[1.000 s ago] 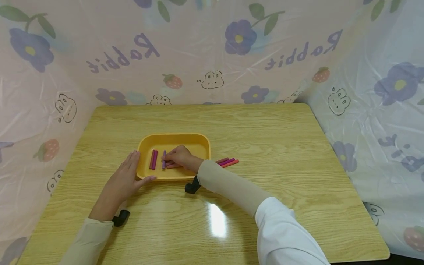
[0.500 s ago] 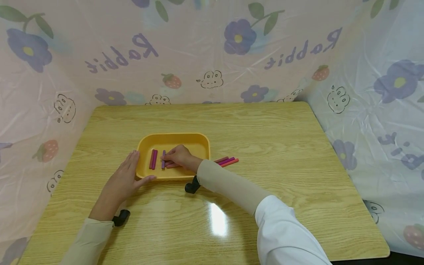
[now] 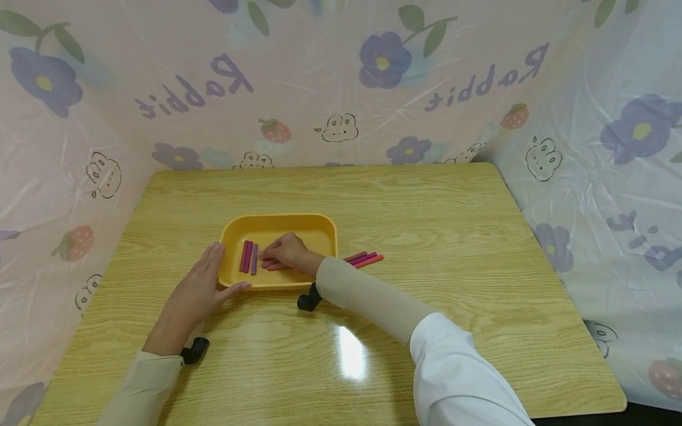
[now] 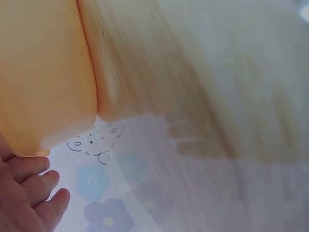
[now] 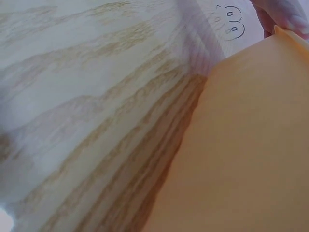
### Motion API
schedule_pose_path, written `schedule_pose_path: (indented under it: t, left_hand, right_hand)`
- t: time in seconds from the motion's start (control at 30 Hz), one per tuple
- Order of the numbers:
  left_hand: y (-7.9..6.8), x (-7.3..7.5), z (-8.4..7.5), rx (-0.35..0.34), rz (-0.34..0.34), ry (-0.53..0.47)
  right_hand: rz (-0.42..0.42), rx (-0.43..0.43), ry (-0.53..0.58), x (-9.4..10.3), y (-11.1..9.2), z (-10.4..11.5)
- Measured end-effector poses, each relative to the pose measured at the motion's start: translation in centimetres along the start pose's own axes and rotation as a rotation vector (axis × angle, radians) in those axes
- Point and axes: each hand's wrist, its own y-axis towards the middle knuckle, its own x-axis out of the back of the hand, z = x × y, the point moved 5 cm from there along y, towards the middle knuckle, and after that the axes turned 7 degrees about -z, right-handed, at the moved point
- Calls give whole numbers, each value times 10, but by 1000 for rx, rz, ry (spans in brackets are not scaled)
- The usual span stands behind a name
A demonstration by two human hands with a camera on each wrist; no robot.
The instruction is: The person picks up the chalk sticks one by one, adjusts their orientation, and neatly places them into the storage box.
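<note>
The left hand (image 3: 197, 290), fingers and thumb spread wide, should brace the yellow, rounded plastic tray (image 3: 319, 236) while the slim purple stick (image 3: 254, 260) inside is squared beside 2 slim reddish sticks (image 3: 248, 257); whether the right hand's (image 3: 288, 249) bent fingers pinch anything, I cannot tell

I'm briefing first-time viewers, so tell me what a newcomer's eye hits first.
The yellow tray, left of centre on the wooden table, stands out first, with three reddish-to-purple sticks side by side toward its left end. The right hand reaches into it while the left hand rests against its left side. Behind, a pale backdrop printed with purple flowers and rabbits rises above the table.
</note>
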Motion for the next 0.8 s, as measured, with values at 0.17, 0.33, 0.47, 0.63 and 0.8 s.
schedule_pose_path:
  t: [0.17,0.33,0.47,0.63,0.8]
  left_hand:
    - [0,0,0,4,6,-2]
    - [-1,0,-1,7,8,-5]
    - [-1,0,0,7,8,-6]
    - [0,-2,1,11,11,-3]
    - [-1,-2,0,24,19,-4]
  right_hand:
    - [-6,-3,-4,0,0,0]
    - [-9,-14,0,0,-2,1]
    - [12,-24,12,1,-4,2]
    - [60,-51,35,2,-4,2]
    - [127,-105,88,2,-3,1]
